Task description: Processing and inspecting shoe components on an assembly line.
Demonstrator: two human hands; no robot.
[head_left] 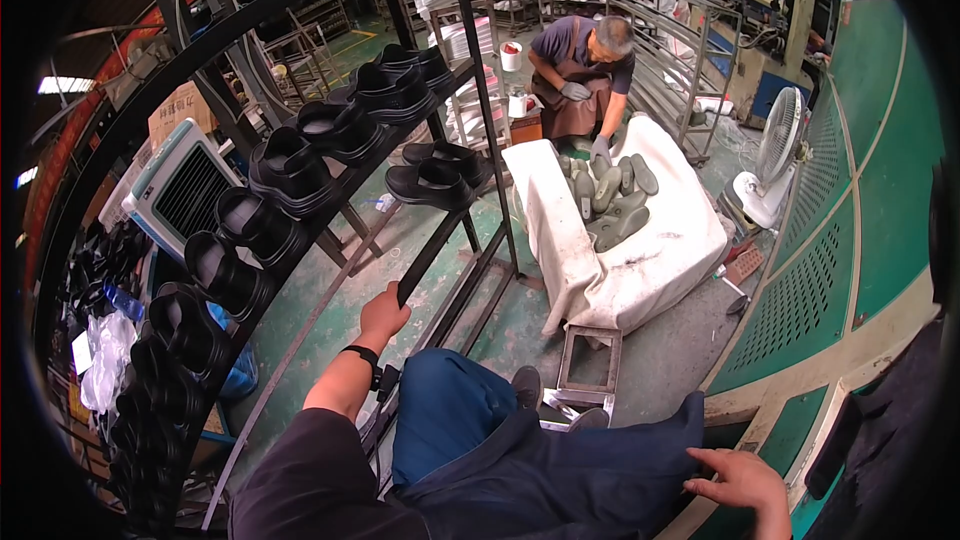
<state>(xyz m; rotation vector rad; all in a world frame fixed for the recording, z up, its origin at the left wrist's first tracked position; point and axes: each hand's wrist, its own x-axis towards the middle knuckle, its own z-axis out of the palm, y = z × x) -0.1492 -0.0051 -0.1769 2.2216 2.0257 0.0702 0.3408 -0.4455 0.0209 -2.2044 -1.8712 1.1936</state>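
My left hand is closed around the near end of a dark metal bar on the shoe rack. A pair of black shoes stands toward the far end of that bar. On the rack's upper shelf sits a long row of black shoes. My right hand is at the lower right with its fingers apart and nothing in it. Its fingertips are beside the edge of the dark blue cloth over my leg; whether they touch it I cannot tell.
Ahead, a co-worker in gloves bends over a white cloth-covered bin holding grey-green shoe lasts. A green machine panel and a white fan stand right. An air cooler is behind the rack.
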